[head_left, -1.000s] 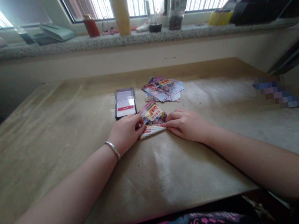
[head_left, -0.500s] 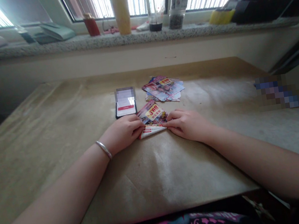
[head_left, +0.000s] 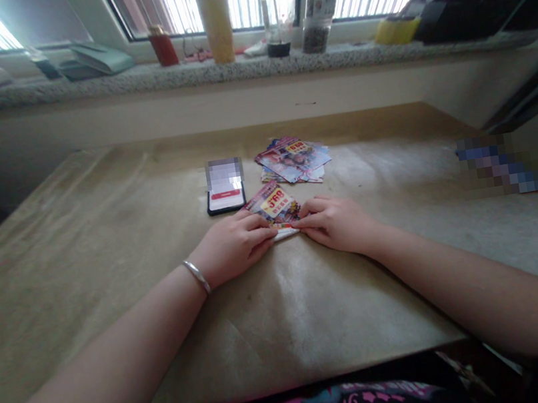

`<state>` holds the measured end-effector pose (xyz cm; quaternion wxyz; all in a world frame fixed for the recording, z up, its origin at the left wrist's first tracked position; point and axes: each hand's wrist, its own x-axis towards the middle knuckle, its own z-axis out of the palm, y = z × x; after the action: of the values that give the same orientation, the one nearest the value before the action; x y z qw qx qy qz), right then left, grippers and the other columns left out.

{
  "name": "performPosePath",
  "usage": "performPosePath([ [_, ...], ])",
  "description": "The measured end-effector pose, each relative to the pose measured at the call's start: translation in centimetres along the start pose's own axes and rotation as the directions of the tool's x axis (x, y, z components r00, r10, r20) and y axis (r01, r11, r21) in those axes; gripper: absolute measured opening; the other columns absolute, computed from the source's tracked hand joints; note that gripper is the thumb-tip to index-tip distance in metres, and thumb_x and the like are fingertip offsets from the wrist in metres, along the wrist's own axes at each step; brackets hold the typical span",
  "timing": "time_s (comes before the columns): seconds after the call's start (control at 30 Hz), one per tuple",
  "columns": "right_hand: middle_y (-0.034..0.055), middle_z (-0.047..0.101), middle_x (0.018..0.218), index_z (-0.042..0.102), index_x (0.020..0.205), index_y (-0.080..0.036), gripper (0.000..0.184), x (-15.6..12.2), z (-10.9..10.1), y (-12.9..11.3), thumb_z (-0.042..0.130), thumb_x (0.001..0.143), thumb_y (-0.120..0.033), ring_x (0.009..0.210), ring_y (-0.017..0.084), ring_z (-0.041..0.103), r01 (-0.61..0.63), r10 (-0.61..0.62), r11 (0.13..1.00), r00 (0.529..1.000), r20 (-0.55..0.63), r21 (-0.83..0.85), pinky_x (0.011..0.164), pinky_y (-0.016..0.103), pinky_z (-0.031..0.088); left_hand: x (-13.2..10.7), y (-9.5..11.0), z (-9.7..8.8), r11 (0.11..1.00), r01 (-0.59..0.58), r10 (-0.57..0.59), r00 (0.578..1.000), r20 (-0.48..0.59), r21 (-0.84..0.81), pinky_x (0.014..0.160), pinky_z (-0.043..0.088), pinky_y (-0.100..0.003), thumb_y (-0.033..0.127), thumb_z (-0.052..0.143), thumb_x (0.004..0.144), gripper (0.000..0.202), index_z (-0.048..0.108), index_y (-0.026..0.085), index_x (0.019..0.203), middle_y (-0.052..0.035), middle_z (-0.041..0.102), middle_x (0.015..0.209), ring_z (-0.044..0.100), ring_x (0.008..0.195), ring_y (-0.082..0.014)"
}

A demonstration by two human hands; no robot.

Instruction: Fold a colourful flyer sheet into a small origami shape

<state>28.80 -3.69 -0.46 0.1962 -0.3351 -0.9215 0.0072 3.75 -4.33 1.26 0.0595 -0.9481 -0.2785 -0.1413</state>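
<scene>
A colourful printed flyer (head_left: 277,203) lies on the table in front of me, its near edge folded over into a narrow white strip. My left hand (head_left: 239,243) grips the flyer's near left part, fingers pressed together over the fold and hiding much of it. At the right end of the same fold, my right hand (head_left: 330,222) pinches the paper between thumb and fingers. A silver bracelet (head_left: 196,276) circles my left wrist. Just beyond the flyer is a loose stack of similar flyers (head_left: 293,159).
A phone (head_left: 226,198) with a lit screen lies beyond my left hand. Far right on the table (head_left: 180,349) is a blurred bluish object (head_left: 504,166). On the granite windowsill (head_left: 104,83) stand a red bottle (head_left: 163,45), a tall yellow container (head_left: 216,17) and clear containers.
My left hand has slid right along the fold, toward my right hand, covering more of the white strip. My right hand has stayed nearly in place.
</scene>
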Motion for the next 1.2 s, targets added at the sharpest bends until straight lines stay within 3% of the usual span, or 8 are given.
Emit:
performPosePath([
  [0.33, 0.0067, 0.067, 0.095, 0.074, 0.103, -0.024, 0.025, 0.0, 0.3, 0.6, 0.052, 0.091, -0.028, 0.085, 0.017, 0.06, -0.006, 0.009, 0.99, 1.0, -0.016, 0.138, 0.076, 0.03, 0.048, 0.0, 0.3, 0.1, 0.998, 0.011, -0.011, 1.0, 0.006, 0.063, 0.075, 0.05, -0.031, 0.029, 0.045, 0.095, 0.028, 0.068, 0.021, 0.109, -0.0071, 0.064, 0.088, 0.057, 0.083, -0.0193],
  [0.57, 0.0075, 0.068, 0.094, 0.072, 0.101, -0.019, 0.022, 0.0, -0.1, 1.4, 0.058, 0.084, -0.019, 0.085, 0.017, 0.062, -0.011, 0.016, 0.965, 1.0, -0.019, 0.263, 0.077, 0.029, 0.05, 0.2, 0.7, 0.2, 0.994, -0.003, 0.0, 1.0, 0.024, 0.112, 0.076, 0.05, -0.033, 0.029, 0.044, 0.094, 0.03, 0.066, 0.019, 0.111, -0.0083, 0.063, 0.091, 0.056, 0.084, -0.0198],
  [1.2, 0.0073, 0.067, 0.089, 0.074, 0.092, -0.019, 0.02, -0.2, 0.0, 1.8, 0.055, 0.088, -0.019, 0.082, 0.016, 0.061, 0.077, -0.07, 0.977, 0.997, -0.041, 0.198, 0.075, 0.03, 0.05, 0.3, 1.1, 0.4, 0.991, -0.004, 0.0, 1.0, 0.025, 0.137, 0.08, 0.049, -0.037, 0.027, 0.044, 0.094, 0.029, 0.062, 0.019, 0.115, -0.0074, 0.061, 0.092, 0.055, 0.086, -0.0214],
])
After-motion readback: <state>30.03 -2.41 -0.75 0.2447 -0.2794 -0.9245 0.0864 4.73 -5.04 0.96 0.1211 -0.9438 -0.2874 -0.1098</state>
